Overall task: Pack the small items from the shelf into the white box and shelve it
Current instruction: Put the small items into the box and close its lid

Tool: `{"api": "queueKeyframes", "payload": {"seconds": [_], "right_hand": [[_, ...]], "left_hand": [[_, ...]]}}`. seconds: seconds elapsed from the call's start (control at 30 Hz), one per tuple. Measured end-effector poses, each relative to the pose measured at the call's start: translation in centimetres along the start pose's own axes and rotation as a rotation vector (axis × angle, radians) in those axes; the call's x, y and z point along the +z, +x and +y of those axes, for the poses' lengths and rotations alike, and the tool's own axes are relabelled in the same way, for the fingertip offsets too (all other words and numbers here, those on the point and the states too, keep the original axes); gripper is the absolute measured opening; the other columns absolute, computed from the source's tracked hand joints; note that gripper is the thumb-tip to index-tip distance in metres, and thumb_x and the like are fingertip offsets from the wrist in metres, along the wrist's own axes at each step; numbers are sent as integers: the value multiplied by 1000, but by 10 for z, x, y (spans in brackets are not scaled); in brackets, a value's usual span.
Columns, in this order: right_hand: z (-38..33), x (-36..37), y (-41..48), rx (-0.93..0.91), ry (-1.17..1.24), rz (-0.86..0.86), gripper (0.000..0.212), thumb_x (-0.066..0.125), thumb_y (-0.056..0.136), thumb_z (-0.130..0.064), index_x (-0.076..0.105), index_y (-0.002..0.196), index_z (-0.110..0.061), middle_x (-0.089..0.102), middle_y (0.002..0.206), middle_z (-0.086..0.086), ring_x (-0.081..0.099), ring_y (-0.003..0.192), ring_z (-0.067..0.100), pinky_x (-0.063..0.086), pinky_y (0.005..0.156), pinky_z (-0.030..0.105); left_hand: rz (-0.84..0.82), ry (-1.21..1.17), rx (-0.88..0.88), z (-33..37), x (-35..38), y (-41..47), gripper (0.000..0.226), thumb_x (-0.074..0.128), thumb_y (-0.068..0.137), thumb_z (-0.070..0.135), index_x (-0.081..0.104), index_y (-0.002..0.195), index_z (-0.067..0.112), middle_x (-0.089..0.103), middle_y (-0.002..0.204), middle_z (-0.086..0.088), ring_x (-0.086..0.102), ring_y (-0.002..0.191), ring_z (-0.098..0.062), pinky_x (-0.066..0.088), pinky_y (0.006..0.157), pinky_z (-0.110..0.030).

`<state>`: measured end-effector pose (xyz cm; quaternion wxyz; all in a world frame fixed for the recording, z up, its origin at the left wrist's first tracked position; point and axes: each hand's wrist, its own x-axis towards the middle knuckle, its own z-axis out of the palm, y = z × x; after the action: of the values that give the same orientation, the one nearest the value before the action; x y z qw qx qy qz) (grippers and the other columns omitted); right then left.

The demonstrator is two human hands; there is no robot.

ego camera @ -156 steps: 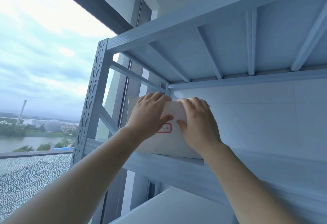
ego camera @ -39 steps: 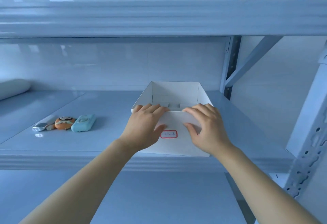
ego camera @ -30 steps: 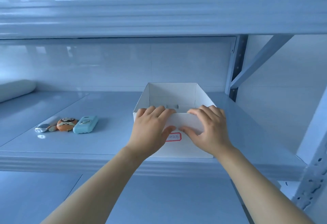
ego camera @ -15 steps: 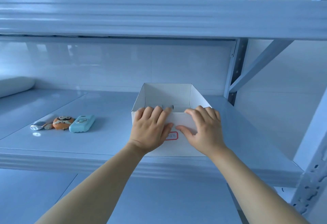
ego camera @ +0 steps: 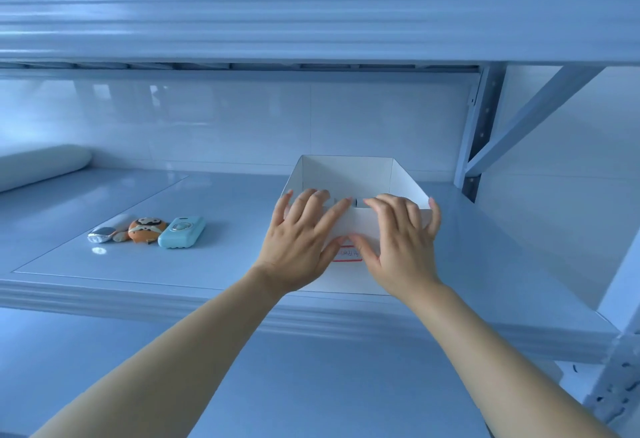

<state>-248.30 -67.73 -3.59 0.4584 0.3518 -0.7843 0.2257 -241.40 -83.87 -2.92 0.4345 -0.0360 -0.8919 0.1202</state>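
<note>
White box [ego camera: 346,178] upright and open-topped on the shelf [ego camera: 225,264], right of middle, near wall at the front edge, red-bordered label [ego camera: 346,253] on that wall. Inside, only bare white walls showing; floor hidden behind the near wall. Left grip [ego camera: 301,240] and right grip [ego camera: 398,247] open, fingers spread against the near wall, tips over its rim. Well to the left, outside the box: silver piece [ego camera: 101,234], orange round toy [ego camera: 147,228], pale teal device [ego camera: 181,232], close together in a row. Far left, a white roll [ego camera: 41,165].

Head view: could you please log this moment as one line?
white box on shelf | left hand, right hand touching its front wall | small items left of box, not packed
</note>
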Motion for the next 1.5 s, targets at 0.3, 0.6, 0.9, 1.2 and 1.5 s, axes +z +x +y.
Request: {"api": "queueKeyframes", "payload": {"seconds": [0.3,0.6,0.9,1.2,1.5], "right_hand": [[-77,24,27,-120,150,-92,37,45,86,-38,56,112,-14,58,115,5,53,107,25,22,101,45],[-163,80,53,-195,226,-99,34,54,85,-29,57,114,-12,61,116,3,54,108,23,29,103,42],[-216,162,92,-161,224,-150,32,63,81,-22,59,110,-7,61,112,9,55,106,29,42,94,41],[-247,243,117,-68,146,-333,37,54,86,-30,55,118,-10,54,122,5,45,118,24,34,99,39],[-228,265,94,108,267,-424,18,50,89,-25,62,99,-17,62,102,-4,53,99,19,44,79,33]], "left_hand": [[-87,-10,-125,-63,-34,-29,51,38,91,41,33,140,31,41,141,-7,35,130,-26,14,112,-46],[-183,15,-216,-159,-34,-71,50,35,91,43,36,138,26,45,138,1,39,127,-20,20,111,-45],[-168,-66,-182,-262,2,-79,47,35,90,42,36,135,28,48,133,3,43,122,-18,29,106,-45],[-246,-144,-124,-337,49,-87,48,36,89,43,41,133,25,52,130,2,48,117,-21,37,98,-40],[-334,-340,-210,-335,89,-101,35,44,91,34,50,124,24,54,122,4,53,107,-20,45,75,-33]]}}
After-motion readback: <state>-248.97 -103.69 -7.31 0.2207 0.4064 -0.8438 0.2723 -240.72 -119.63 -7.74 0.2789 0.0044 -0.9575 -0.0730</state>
